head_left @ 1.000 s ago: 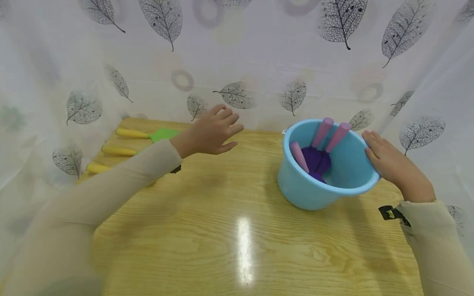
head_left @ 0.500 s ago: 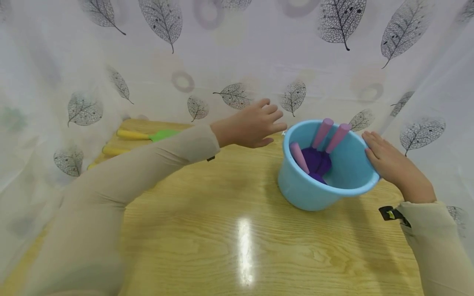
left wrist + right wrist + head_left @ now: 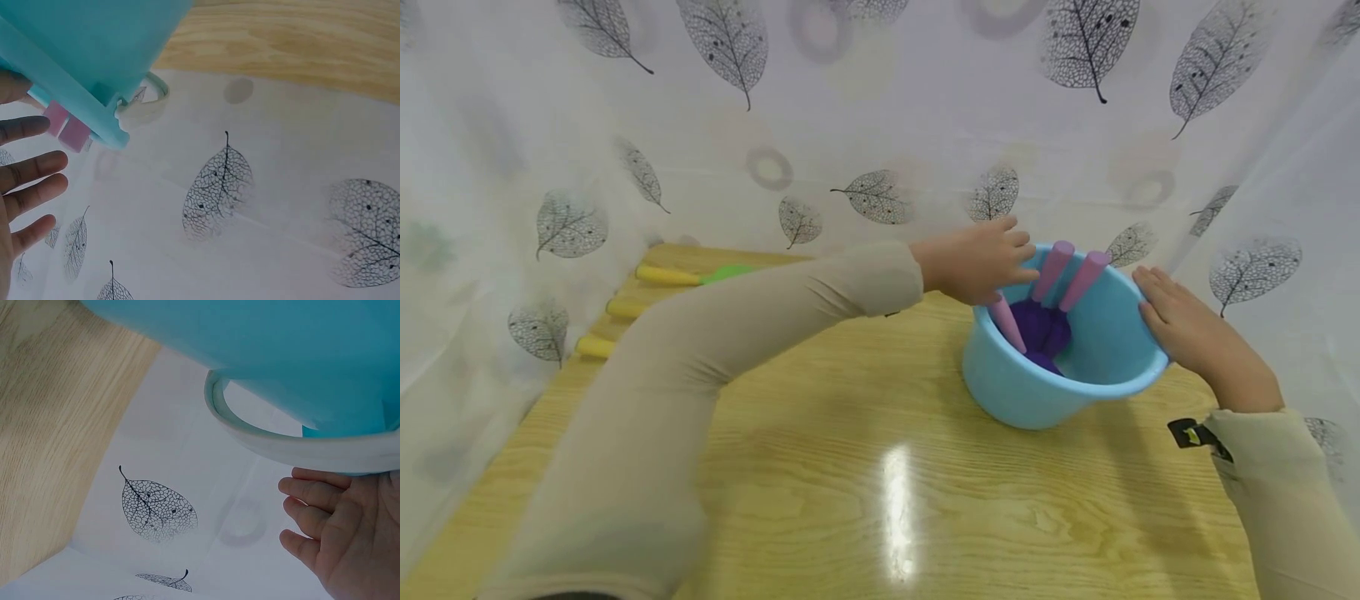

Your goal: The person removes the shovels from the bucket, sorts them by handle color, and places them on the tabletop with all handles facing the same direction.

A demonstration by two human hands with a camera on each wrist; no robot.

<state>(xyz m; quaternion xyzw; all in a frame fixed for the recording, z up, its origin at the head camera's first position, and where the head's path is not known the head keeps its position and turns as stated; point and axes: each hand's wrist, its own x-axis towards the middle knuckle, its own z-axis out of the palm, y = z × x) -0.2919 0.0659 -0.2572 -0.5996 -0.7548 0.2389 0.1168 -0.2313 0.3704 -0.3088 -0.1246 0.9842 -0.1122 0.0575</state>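
A light blue bucket (image 3: 1030, 392) stands on the table, with several pink-handled tools (image 3: 1086, 279) inside; their purple heads (image 3: 1037, 325) lie toward its bottom. My left hand (image 3: 977, 260) hovers over the bucket's left rim, its thumb overlapping the top of the nearest pink handle (image 3: 1006, 323). In the left wrist view, the fingers (image 3: 37, 187) are spread and relaxed, with nothing between them. My right hand (image 3: 1202, 329) rests on the right rim with straight fingers. In the right wrist view, that hand (image 3: 350, 531) lies just beside the bucket's white carrying handle (image 3: 281, 442).
Yellow-handled tools (image 3: 666, 275) lie in a row at the table's back left, one with a green head (image 3: 726, 273); my left sleeve (image 3: 760, 325) partly hides them. A leaf-patterned curtain (image 3: 880, 125) closes off the back and sides of the wooden table (image 3: 820, 467).
My left hand has moved right, from above the middle of the table to the bucket's left rim. My right hand and the bucket have stayed in place.
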